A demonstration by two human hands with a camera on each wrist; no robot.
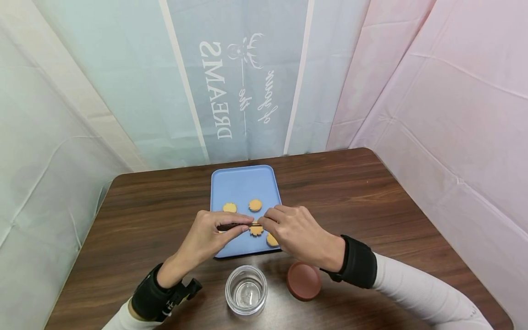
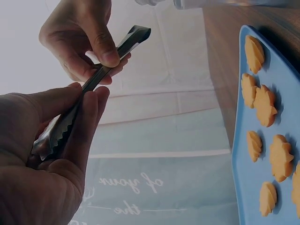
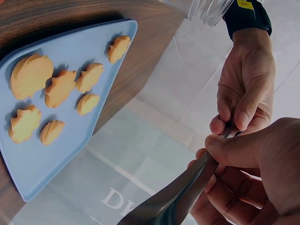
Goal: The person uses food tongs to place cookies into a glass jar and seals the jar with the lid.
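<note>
On the brown table a blue tray is carrying scattered cookies, and just above its near end the left hand and right hand are both pinching small metal tongs between curled fingers.

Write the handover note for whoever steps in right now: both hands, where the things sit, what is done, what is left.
Left hand: grips one end of the metal tongs.
Right hand: pinches the other end of the tongs; both hands hold them over the near part of the blue tray.
Things: cookies lie on the tray. The glass jar stands open and looks empty at the table's near edge, its brown lid beside it on the table.
Done: jar opened, tongs picked up.
Left: no cookie is in the tongs or the jar yet.
</note>
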